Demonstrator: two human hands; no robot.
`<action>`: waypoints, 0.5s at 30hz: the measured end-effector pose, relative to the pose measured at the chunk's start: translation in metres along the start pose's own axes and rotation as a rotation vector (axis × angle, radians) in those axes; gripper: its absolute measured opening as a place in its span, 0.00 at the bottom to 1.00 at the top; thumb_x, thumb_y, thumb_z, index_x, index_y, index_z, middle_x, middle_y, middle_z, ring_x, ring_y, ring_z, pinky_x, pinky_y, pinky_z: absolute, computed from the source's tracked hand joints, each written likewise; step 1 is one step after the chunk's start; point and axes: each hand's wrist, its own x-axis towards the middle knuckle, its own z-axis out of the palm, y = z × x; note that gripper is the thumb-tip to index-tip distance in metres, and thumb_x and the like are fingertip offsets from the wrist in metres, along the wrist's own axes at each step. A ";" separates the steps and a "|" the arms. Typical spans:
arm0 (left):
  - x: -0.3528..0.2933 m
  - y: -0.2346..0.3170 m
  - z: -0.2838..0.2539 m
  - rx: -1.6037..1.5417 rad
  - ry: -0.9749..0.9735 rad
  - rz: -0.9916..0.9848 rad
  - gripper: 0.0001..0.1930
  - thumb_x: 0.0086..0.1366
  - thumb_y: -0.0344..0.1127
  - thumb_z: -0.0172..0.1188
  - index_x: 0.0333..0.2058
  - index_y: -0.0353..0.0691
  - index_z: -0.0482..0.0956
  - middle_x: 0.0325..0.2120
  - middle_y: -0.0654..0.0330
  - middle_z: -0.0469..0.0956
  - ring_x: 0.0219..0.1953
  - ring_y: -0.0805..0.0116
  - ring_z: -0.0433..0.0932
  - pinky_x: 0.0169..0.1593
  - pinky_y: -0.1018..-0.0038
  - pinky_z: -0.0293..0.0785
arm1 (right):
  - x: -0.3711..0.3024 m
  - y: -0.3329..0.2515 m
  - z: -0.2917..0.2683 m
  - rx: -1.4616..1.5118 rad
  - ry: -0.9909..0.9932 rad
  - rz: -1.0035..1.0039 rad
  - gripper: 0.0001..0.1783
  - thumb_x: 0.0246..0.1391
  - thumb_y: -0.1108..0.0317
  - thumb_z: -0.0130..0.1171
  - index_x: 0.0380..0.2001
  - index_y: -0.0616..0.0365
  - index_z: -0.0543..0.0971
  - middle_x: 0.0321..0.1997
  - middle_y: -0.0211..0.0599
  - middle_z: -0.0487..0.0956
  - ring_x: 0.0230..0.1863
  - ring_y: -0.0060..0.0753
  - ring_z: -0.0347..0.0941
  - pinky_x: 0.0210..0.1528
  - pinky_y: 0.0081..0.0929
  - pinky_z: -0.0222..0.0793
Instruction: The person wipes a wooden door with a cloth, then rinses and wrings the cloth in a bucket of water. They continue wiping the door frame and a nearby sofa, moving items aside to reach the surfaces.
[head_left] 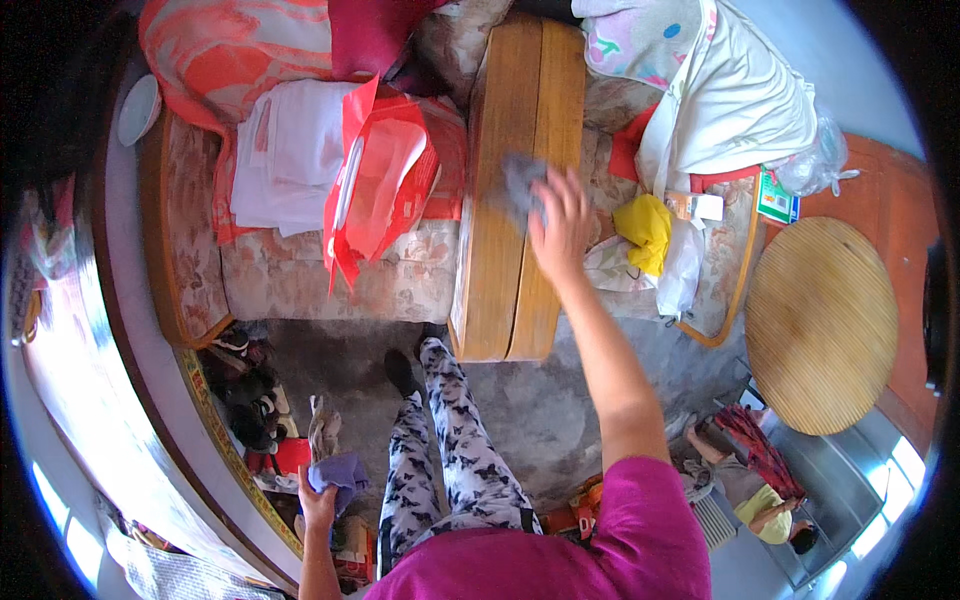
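Note:
My right hand (562, 222) reaches over a long wooden cabinet top (497, 290) between two floral seats. Its fingers press a grey cloth (522, 187) against the wood; the cloth and fingertips are slightly blurred. Low on the left, my left hand (318, 503) grips a folded purple cloth (340, 474) beside my leg, away from the cabinet. A red bag (385, 165) lies on the seat left of the cabinet, next to a stack of white folded fabric (285, 150). Right of my right hand, a yellow bag (645, 230) rests on the other seat.
A round wooden tabletop (822, 325) stands at the right. Beneath it, a person (765, 500) in a yellow top is near a grey metal structure. Shoes (255, 400) line the left wall. A white cloth (740, 100) covers part of the right seat.

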 end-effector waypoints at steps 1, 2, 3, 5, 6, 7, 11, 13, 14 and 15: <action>0.005 -0.009 -0.004 0.038 0.016 0.014 0.31 0.49 0.27 0.62 0.55 0.34 0.69 0.40 0.55 0.79 0.43 0.63 0.77 0.52 0.68 0.73 | -0.049 -0.014 -0.008 -0.020 -0.051 0.037 0.24 0.49 0.71 0.66 0.52 0.49 0.77 0.70 0.35 0.67 0.73 0.52 0.58 0.72 0.53 0.53; 0.011 -0.011 -0.006 0.095 -0.040 0.014 0.33 0.49 0.28 0.62 0.57 0.33 0.68 0.42 0.53 0.78 0.45 0.61 0.77 0.53 0.68 0.72 | -0.099 -0.028 -0.017 0.001 -0.079 0.062 0.25 0.47 0.72 0.67 0.52 0.48 0.77 0.69 0.34 0.68 0.73 0.50 0.58 0.72 0.53 0.53; 0.013 -0.017 -0.007 0.053 -0.048 0.002 0.34 0.48 0.28 0.62 0.58 0.33 0.68 0.43 0.53 0.78 0.46 0.61 0.77 0.54 0.68 0.72 | -0.146 -0.038 -0.025 0.018 -0.115 0.067 0.25 0.46 0.73 0.67 0.51 0.48 0.77 0.68 0.35 0.68 0.71 0.51 0.59 0.72 0.52 0.53; 0.012 -0.020 -0.005 -0.049 -0.055 -0.001 0.35 0.48 0.28 0.62 0.59 0.33 0.67 0.45 0.52 0.77 0.47 0.61 0.76 0.56 0.68 0.71 | -0.217 -0.059 -0.044 0.041 -0.262 0.103 0.25 0.45 0.73 0.67 0.50 0.47 0.77 0.65 0.35 0.70 0.69 0.51 0.61 0.71 0.52 0.53; 0.009 -0.027 -0.006 -0.035 -0.053 0.004 0.35 0.48 0.28 0.62 0.59 0.33 0.67 0.45 0.52 0.77 0.48 0.61 0.76 0.56 0.68 0.71 | -0.235 -0.064 -0.054 0.072 -0.324 0.087 0.25 0.46 0.73 0.66 0.51 0.48 0.77 0.65 0.36 0.70 0.68 0.51 0.63 0.70 0.52 0.54; 0.012 -0.035 -0.010 -0.019 -0.050 0.014 0.35 0.48 0.28 0.62 0.59 0.34 0.67 0.45 0.52 0.77 0.48 0.62 0.76 0.56 0.68 0.71 | -0.246 -0.066 -0.061 0.102 -0.382 0.071 0.25 0.47 0.73 0.66 0.51 0.50 0.76 0.64 0.38 0.70 0.66 0.51 0.64 0.69 0.52 0.55; 0.002 -0.053 -0.013 -0.005 0.016 -0.009 0.34 0.49 0.29 0.63 0.57 0.34 0.67 0.44 0.54 0.76 0.47 0.62 0.75 0.55 0.69 0.70 | -0.196 -0.055 -0.047 0.363 -0.128 0.235 0.22 0.52 0.74 0.59 0.53 0.57 0.75 0.62 0.46 0.70 0.64 0.53 0.67 0.66 0.51 0.60; -0.006 -0.078 -0.016 0.001 0.055 -0.014 0.32 0.49 0.28 0.63 0.56 0.35 0.67 0.43 0.56 0.76 0.46 0.64 0.75 0.54 0.70 0.71 | -0.090 -0.064 -0.047 0.331 0.061 0.058 0.21 0.55 0.75 0.53 0.54 0.62 0.74 0.68 0.52 0.67 0.64 0.53 0.68 0.68 0.48 0.60; -0.007 -0.087 -0.017 -0.013 0.059 -0.024 0.32 0.49 0.27 0.63 0.56 0.35 0.67 0.43 0.56 0.76 0.46 0.64 0.76 0.54 0.70 0.71 | -0.046 -0.053 -0.039 0.226 0.109 -0.037 0.22 0.55 0.76 0.52 0.54 0.60 0.75 0.70 0.52 0.65 0.65 0.53 0.67 0.69 0.48 0.59; -0.009 -0.093 -0.020 -0.025 0.056 -0.034 0.32 0.49 0.27 0.63 0.56 0.35 0.68 0.43 0.57 0.76 0.45 0.65 0.76 0.54 0.71 0.71 | -0.005 -0.038 -0.030 0.191 0.136 -0.089 0.22 0.55 0.76 0.52 0.54 0.57 0.76 0.70 0.51 0.66 0.67 0.53 0.65 0.69 0.48 0.59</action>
